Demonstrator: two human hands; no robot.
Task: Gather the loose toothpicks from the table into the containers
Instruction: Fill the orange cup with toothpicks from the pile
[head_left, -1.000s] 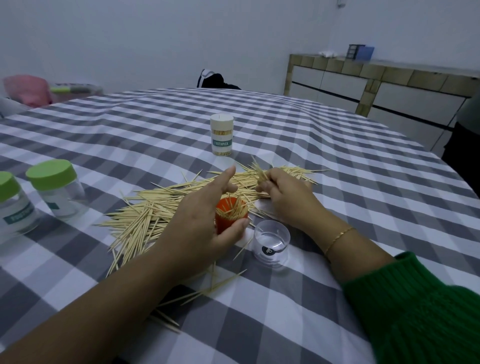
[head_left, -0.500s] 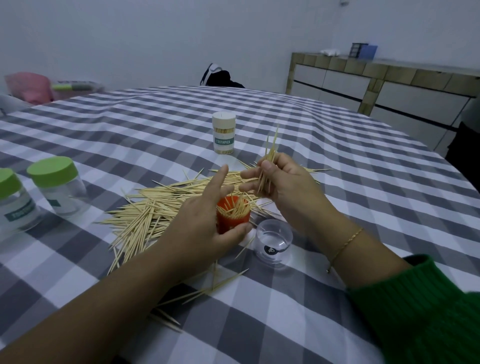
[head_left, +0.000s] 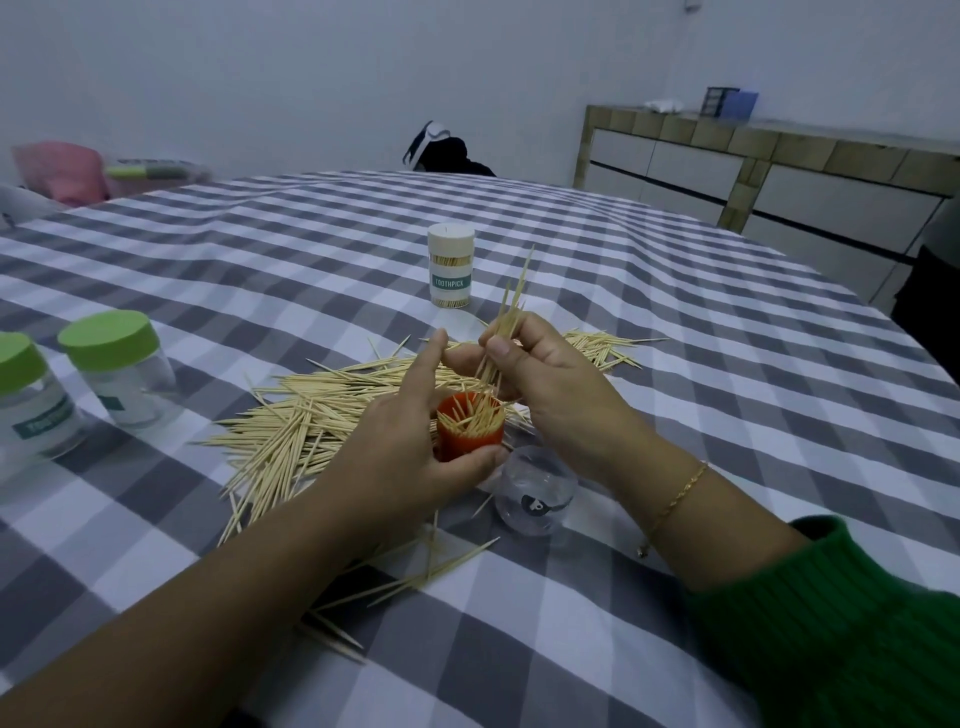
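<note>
— Right hand: pinching a small bundle of toothpicks upright, lower tips just above the orange cup. Left hand?

— Wrapped round the near side of that cup, thumb in front, forefinger stretched up toward the bundle. Steadying it on the worktop.

— Step in hand, then?

— Loading the cup, by the look of it. Next move: lower the bundle straight down among the sticks already standing there, then let go. Needs tips kept together, or some will catch the rim and fall out.

— Much left?

— Plenty. Big loose pile beyond and to the outside of the left hand, a smaller scatter past the right hand, a few strays under the left wrist.

— Other containers?

— Clear cup just below the right hand, seemingly empty. White-capped jar farther off, full of toothpicks. Two green-lidded jars well out beyond the left hand, shut; contents hard to tell.
</note>
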